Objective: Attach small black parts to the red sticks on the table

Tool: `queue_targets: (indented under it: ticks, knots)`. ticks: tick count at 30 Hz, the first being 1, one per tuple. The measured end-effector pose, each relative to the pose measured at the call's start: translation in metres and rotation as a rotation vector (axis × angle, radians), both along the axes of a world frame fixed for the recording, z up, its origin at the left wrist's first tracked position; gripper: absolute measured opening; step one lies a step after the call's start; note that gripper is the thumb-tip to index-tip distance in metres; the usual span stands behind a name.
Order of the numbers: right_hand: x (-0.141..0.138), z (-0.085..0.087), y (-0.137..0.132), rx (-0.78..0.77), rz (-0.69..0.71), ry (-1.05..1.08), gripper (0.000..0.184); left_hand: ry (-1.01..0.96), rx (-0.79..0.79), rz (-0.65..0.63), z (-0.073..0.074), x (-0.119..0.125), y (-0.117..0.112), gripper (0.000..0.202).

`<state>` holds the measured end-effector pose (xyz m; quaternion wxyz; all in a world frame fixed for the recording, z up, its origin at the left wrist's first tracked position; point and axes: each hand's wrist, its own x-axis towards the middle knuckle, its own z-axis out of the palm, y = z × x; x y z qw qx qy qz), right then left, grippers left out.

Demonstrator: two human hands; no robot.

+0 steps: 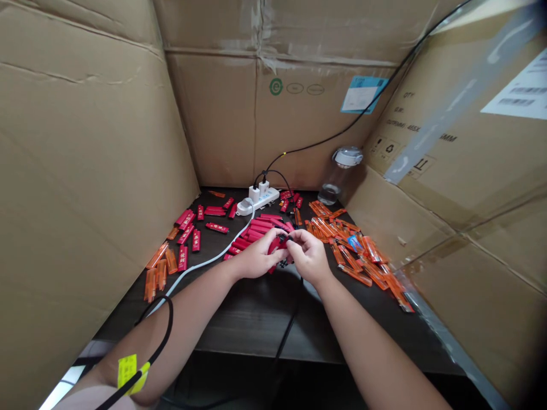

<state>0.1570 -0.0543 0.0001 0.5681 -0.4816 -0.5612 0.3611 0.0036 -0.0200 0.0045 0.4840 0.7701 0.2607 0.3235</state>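
My left hand [256, 259] and my right hand [308, 256] meet over the middle of a dark table [256, 313]. The fingers of both are curled together around a small red lighter [276, 246] with a dark part at its end. Right behind my hands lies a heap of red lighters [256, 230]. Orange lighters [354, 250] are piled to the right of my right hand. More red ones [190, 228] and a few orange ones [158, 267] are scattered to the left.
Tall cardboard boxes [85, 171] wall the table on the left, back and right. A white power strip [258, 200] with chargers and cables sits at the back. A clear water bottle [339, 173] stands at the back right. A black cable [160, 336] crosses my left forearm.
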Motion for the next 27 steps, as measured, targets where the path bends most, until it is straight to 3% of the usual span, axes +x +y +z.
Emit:
queue_targets:
  ticks: [6, 9, 13, 19, 27]
  knots:
    - [0.001, 0.000, 0.003, -0.056, 0.069, 0.153, 0.023, -0.090, 0.078, 0.179, -0.003, 0.002, 0.003, 0.028]
    - [0.003, -0.002, 0.003, 0.024, 0.047, 0.050, 0.022, -0.086, 0.148, 0.223, -0.005, 0.002, 0.004, 0.030]
    - [0.005, -0.007, 0.003, 0.118, -0.017, -0.183, 0.018, -0.091, 0.132, 0.219, -0.008, 0.003, 0.003, 0.031]
    - [0.007, -0.008, 0.004, 0.174, -0.027, -0.361, 0.016, -0.117, 0.101, 0.194, -0.010, 0.005, 0.001, 0.035]
    - [0.008, -0.027, 0.010, 0.122, -0.015, -0.204, 0.023, -0.118, -0.045, 0.092, -0.005, 0.007, -0.007, 0.040]
